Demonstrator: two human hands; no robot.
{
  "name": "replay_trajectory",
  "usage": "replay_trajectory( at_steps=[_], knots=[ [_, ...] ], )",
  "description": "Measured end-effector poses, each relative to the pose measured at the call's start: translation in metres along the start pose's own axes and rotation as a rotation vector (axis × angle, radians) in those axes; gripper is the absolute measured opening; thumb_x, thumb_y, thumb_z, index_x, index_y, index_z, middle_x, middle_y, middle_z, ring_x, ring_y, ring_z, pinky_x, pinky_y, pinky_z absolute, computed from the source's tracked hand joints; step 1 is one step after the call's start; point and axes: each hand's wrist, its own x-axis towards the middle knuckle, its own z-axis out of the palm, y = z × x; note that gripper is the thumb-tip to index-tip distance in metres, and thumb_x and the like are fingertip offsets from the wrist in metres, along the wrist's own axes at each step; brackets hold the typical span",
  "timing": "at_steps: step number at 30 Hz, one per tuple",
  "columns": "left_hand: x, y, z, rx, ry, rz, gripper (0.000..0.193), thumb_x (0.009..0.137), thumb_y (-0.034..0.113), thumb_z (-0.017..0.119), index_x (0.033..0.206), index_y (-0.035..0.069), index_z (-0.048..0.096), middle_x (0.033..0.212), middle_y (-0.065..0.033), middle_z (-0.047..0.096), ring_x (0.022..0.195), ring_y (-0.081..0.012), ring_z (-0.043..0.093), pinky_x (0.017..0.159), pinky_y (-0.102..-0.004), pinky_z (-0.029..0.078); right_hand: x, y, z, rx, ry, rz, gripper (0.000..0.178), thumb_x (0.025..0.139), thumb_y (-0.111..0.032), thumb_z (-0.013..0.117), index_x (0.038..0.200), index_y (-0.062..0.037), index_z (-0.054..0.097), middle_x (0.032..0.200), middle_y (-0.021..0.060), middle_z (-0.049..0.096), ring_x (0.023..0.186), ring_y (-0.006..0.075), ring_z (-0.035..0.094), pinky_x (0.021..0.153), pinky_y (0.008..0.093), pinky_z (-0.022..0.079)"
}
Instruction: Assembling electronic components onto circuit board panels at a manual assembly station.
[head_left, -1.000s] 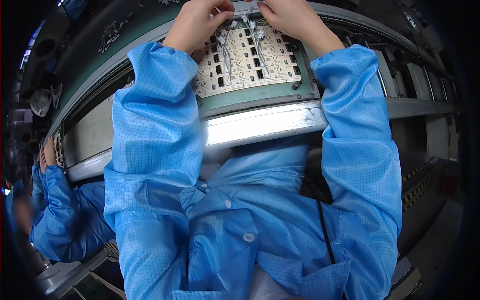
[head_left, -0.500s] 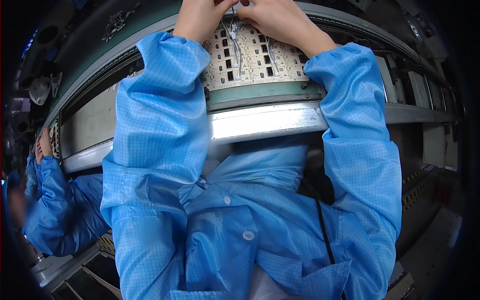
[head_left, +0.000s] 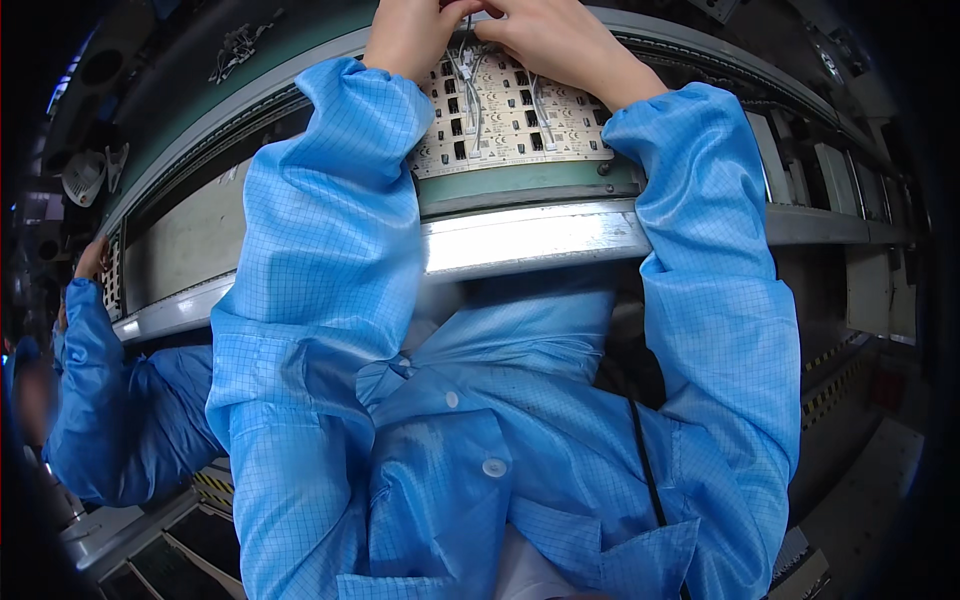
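A pale circuit board panel (head_left: 512, 152) with black components lies in front of me on the green carrier (head_left: 530, 182). Thin cables with white connectors run up across it, one a grey cable (head_left: 474, 112) left of the middle, another cable (head_left: 542, 108) farther right. Above the panel's far part, my left hand (head_left: 415, 38) is closed, thumb and finger pinched on a thin cable that rises between both hands. Right beside it, my right hand (head_left: 558, 42) is closed too, its fingertips meeting the left ones. The upper picture edge and the fingers themselves hide what it grips.
A metal rail (head_left: 535, 240) runs along the near side of the line. Loose white cable parts (head_left: 238, 48) lie on the green surface at far left. A white clip-like device (head_left: 88, 180) stands at left. A co-worker's hand (head_left: 92, 258) reaches over another panel (head_left: 112, 275).
My left hand and forearm have shifted slightly right and up, closer to the right hand. My right hand has hardly moved. At left, the co-worker's hand and sleeve have moved.
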Motion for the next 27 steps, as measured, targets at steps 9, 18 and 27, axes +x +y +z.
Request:
replay_trajectory(
  at_steps=[9, 18, 27],
  knots=[
    [0.002, -0.002, -0.013, -0.087, -0.145, -0.18, 0.015, 0.089, 0.011, 0.073, 0.097, -0.002, 0.069, 0.082, -0.0126, 0.071, 0.072, -0.0193, 0.066, 0.068, -0.0319, 0.053, 0.002, 0.004, 0.003, 0.007, 0.063, 0.016, 0.008, 0.084, -0.014, 0.06, 0.086, -0.007, 0.064, 0.091, 0.0055, 0.059, 0.095, 0.0223, 0.055, 0.084, 0.0355, 0.041],
    [-0.001, -0.015, 0.012, 0.06, -0.176, 0.23, 0.019, 0.085, 0.012, 0.073, 0.099, 0.001, 0.068, 0.091, -0.0162, 0.065, 0.091, -0.036, 0.064, 0.079, -0.0412, 0.052, -0.004, 0.003, -0.03, 0.205, 0.021, 0.095, 0.005, 0.086, -0.015, 0.062, 0.084, -0.0099, 0.062, 0.074, 0.0066, 0.062, 0.076, 0.0257, 0.061, 0.079, 0.0371, 0.043],
    [-0.007, -0.019, 0.017, 0.215, -0.356, 0.41, 0.014, 0.085, 0.011, 0.069, 0.097, 0.003, 0.07, 0.093, -0.017, 0.065, 0.089, -0.0371, 0.062, 0.082, -0.0445, 0.051, -0.023, 0.001, -0.048, 0.38, -0.011, 0.157, 0.008, 0.083, -0.011, 0.069, 0.089, -0.0095, 0.063, 0.08, 0.0084, 0.062, 0.082, 0.0281, 0.059, 0.072, 0.0397, 0.043]
  ],
)
